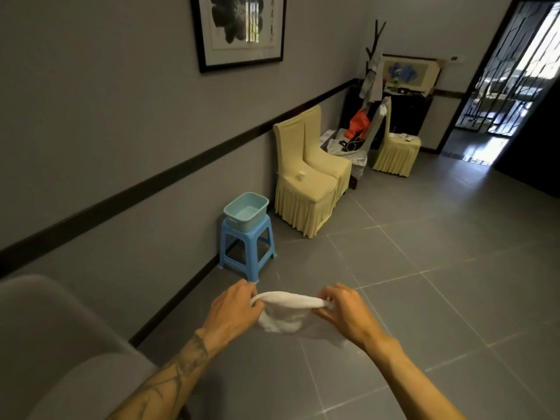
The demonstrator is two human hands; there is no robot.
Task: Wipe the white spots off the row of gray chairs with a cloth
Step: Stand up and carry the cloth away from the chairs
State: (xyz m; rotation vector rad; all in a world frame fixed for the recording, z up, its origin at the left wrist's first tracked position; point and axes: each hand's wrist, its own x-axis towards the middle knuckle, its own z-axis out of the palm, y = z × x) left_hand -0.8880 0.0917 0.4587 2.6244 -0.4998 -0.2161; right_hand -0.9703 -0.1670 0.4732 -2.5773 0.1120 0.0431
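I hold a white cloth [288, 313] stretched between both hands over the tiled floor. My left hand [235, 309] grips its left end and my right hand [344, 315] pinches its right end, with the rest of the cloth sagging below. The back of a gray chair [51, 338] fills the lower left corner, close to my left forearm. No white spots show on the part of it that I see.
A light blue basin [246, 211] with water sits on a blue plastic stool [246, 248] against the wall ahead. Beyond it stand two yellow-covered chairs [306, 174], one with a small white cup. A third yellow chair [395, 147], a cluttered coat rack and an open doorway lie farther back.
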